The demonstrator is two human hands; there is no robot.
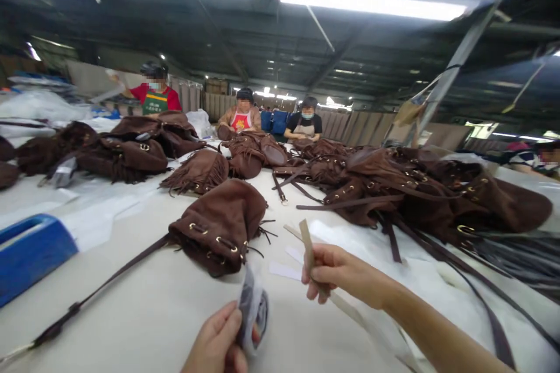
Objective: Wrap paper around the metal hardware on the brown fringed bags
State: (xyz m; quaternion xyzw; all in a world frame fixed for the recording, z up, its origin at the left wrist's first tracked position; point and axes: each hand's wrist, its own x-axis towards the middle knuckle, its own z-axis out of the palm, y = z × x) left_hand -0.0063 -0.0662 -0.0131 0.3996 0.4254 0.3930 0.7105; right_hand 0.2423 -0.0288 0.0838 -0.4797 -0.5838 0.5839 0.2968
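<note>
My left hand (219,335) pinches a dark coiled bundle in thin clear wrapping (254,315) near the front of the table. To its right, my right hand (335,268) is closed on a narrow tan strip (307,242), whose upper end sticks up past the fingers. Just beyond both hands lies a brown drawstring bag (225,224) with gold eyelets, its long strap (126,271) running toward the lower left. White paper slips (284,271) and another tan strip lie on the tabletop beside my right hand.
Piles of brown bags (385,180) cover the right and back of the white table (144,320). A blue bin-like object (35,256) stands at the left edge. Clear plastic sheeting (420,285) spreads at right. Several people work across the table, one in a red top (160,99).
</note>
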